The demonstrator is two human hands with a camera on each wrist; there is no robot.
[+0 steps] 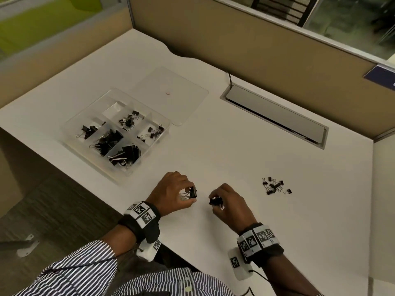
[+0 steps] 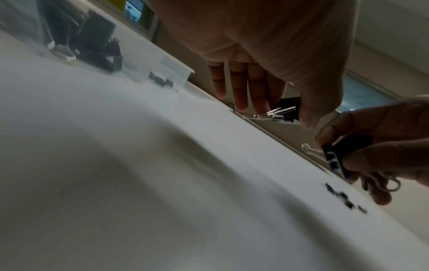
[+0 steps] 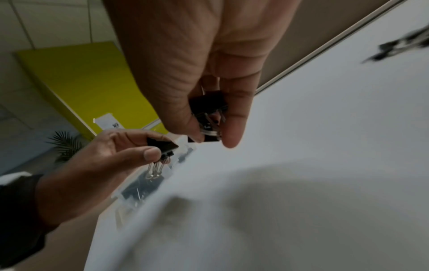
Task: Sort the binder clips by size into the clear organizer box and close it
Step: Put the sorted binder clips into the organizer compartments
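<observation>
The clear organizer box (image 1: 70, 122) lies open at the left of the white desk, its compartments holding black binder clips of different sizes; its lid (image 1: 171, 92) lies flat behind it. My left hand (image 1: 175, 192) pinches a black binder clip (image 1: 193, 192) between thumb and fingers just above the desk's front part. My right hand (image 1: 229, 201) pinches another black clip (image 1: 214, 201) close beside it. In the left wrist view the left-hand clip (image 2: 287, 110) shows its silver handles. In the right wrist view the right-hand clip (image 3: 207, 110) sits between thumb and forefinger. A small pile of tiny clips (image 1: 274, 185) lies to the right.
A grey cable-tray cover (image 1: 275, 116) is set into the desk near the beige partition (image 1: 256, 43). The desk's front edge runs just below my wrists. Bare desk surface lies between the box and my hands.
</observation>
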